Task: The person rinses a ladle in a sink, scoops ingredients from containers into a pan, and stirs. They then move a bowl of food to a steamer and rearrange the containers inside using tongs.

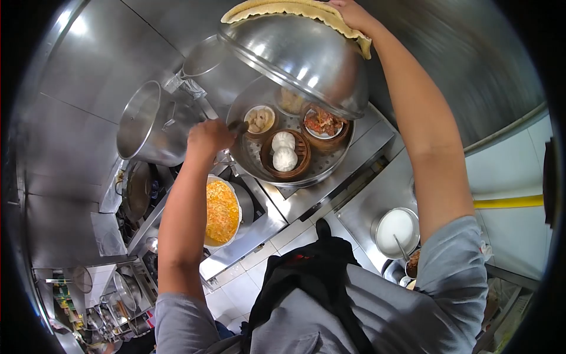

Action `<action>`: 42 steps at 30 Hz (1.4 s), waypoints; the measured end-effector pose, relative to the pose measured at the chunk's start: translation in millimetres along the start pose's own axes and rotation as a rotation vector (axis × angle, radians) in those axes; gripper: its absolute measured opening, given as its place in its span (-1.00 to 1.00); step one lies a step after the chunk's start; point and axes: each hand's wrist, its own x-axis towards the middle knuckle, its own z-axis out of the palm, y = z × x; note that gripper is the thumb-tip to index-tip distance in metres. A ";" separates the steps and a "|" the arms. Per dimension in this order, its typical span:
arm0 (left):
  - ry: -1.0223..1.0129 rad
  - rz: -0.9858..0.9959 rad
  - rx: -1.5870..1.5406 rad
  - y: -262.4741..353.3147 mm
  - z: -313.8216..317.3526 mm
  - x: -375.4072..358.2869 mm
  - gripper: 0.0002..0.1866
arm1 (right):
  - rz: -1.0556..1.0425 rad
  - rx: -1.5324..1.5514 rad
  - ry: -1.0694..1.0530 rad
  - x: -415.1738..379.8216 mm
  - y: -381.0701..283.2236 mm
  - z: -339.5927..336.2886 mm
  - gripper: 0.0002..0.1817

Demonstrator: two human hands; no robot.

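Observation:
My right hand (352,16) grips a yellow cloth (289,8) laid over the top of a domed metal lid (300,56), which is tilted up above a round steamer tray (250,156). In the tray, a bamboo basket (303,154) holds two white buns (284,151). Red pieces of food (323,122) fill a basket on the right, and pale dumplings (259,119) sit in a small one on the left. Another basket (290,101) is partly behind the lid. At the tray's left edge my left hand (210,137) is closed round a dark object, too small to name.
Below my left hand stands a pot of orange food (221,211). Large metal pots (141,127) are at the left. A pot of white liquid (397,233) with a spoon is at the right, near a yellow pipe (508,202). Utensils fill the lower left.

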 end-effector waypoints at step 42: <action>-0.095 0.112 0.112 42.3 15.7 52.2 -0.46 | 0.251 0.182 -0.048 -12.8 -37.3 -14.0 -0.55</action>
